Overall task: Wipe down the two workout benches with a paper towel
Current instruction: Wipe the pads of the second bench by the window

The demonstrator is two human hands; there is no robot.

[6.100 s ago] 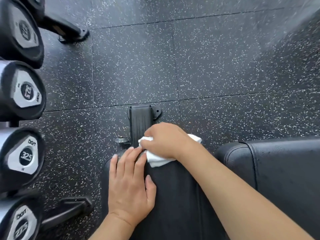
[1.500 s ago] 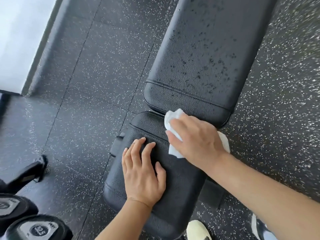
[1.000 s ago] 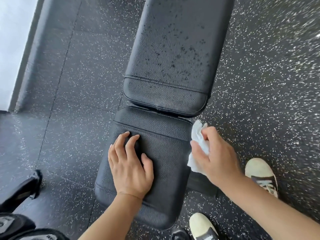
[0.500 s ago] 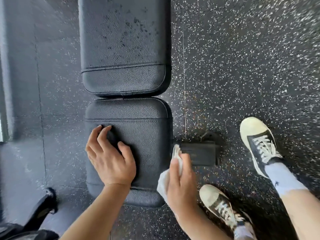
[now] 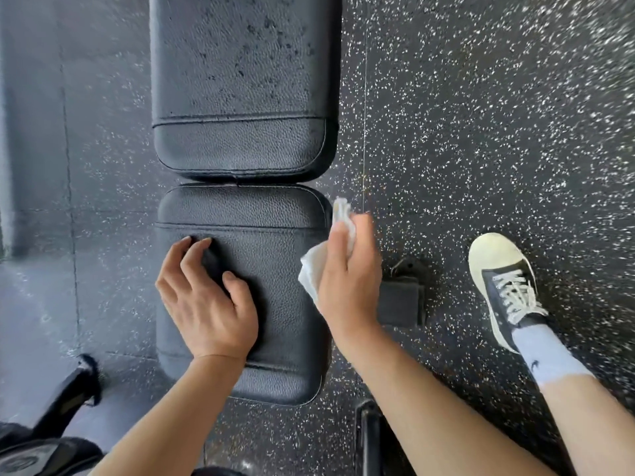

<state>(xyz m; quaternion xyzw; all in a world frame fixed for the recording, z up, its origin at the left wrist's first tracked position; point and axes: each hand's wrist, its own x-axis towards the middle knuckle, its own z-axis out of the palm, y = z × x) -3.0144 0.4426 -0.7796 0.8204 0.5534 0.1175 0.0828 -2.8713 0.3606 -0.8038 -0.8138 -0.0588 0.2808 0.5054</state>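
Note:
A black padded workout bench lies lengthwise below me. Its seat pad is nearest and its longer back pad, speckled with dark wet droplets, lies beyond. My left hand rests on the left part of the seat pad, fingers slightly bent and pressing the leather. My right hand grips a crumpled white paper towel against the seat pad's right edge. Only this one bench is in view.
Black rubber floor with white flecks surrounds the bench. The bench's black foot sticks out on the right, near my shoe. Dumbbell ends and a rack foot sit at the bottom left.
My view has swung from the earlier bench end to this bench. The right hand carried the towel off the top of the seat pad, down its right side, then forward along that edge.

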